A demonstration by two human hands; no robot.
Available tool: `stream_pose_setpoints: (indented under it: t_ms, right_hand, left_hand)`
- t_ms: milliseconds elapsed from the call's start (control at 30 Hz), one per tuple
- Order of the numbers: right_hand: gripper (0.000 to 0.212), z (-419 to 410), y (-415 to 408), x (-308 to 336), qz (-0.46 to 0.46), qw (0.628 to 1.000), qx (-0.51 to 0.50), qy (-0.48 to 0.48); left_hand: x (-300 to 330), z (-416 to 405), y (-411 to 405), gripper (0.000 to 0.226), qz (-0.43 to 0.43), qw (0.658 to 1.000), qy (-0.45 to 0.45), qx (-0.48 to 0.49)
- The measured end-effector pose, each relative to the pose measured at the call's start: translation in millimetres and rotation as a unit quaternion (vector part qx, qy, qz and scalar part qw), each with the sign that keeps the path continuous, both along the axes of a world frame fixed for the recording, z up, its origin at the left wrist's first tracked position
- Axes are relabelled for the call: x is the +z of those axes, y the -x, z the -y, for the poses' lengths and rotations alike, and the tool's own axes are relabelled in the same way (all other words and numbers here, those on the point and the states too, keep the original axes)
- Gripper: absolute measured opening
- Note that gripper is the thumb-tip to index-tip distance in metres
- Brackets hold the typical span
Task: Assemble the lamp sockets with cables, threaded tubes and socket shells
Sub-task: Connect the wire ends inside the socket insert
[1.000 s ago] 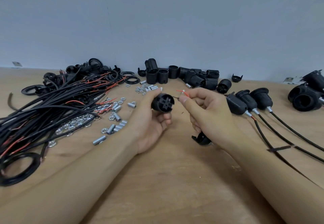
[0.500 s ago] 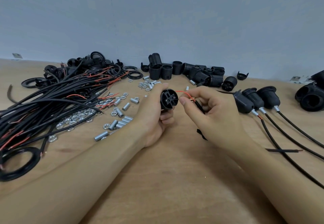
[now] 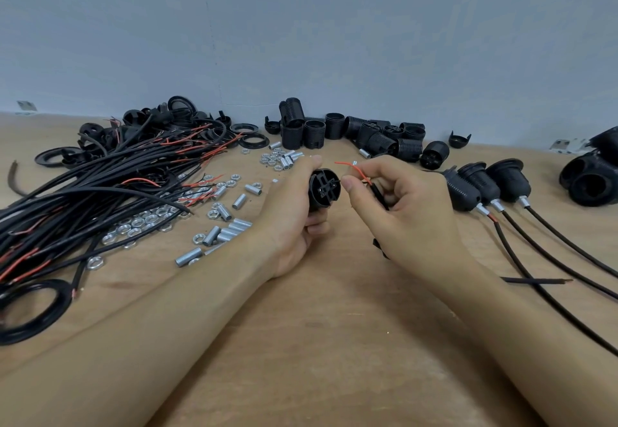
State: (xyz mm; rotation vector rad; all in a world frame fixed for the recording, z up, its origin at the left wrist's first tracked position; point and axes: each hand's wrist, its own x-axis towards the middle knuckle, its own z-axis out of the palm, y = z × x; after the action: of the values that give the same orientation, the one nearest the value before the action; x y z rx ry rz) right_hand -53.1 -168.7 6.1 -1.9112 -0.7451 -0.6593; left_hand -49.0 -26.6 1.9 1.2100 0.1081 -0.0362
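My left hand (image 3: 292, 212) grips a black socket body (image 3: 323, 189) above the wooden table, its terminal end turned toward my right hand. My right hand (image 3: 398, 212) pinches a black cable (image 3: 379, 194) whose thin black core reaches the socket's terminal face, while its red core (image 3: 354, 169) curls up free. The rest of that cable is hidden under my right hand. A black cap piece (image 3: 379, 248) lies on the table below my right palm, mostly covered.
A big bundle of black cables (image 3: 83, 199) lies at the left, with nuts (image 3: 140, 224) and threaded tubes (image 3: 227, 231) beside it. Loose socket shells (image 3: 368, 135) line the wall. Three assembled sockets (image 3: 485, 185) with cables lie at the right, more black parts (image 3: 592, 175) beyond.
My left hand has turned the socket so its terminal face points right. My right hand has brought the cable's black core up to that face. The view shifted slightly downward.
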Motion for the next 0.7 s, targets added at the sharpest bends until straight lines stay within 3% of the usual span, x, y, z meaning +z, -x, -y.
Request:
stream_pose_setpoints:
  t_ms: [233,700]
  right_hand:
    - [0.005,-2.0,1.9,1.5,0.027,0.998,-0.034,0.049]
    - [0.009,-3.5,3.4,-0.4,0.006,0.999,-0.03,0.03]
  left_hand:
    - [-2.0,1.2,-0.8,0.032,0.009,1.0,-0.028,0.006]
    - [-2.0,-0.2,-0.7,0.033,-0.009,0.999,-0.031,-0.002]
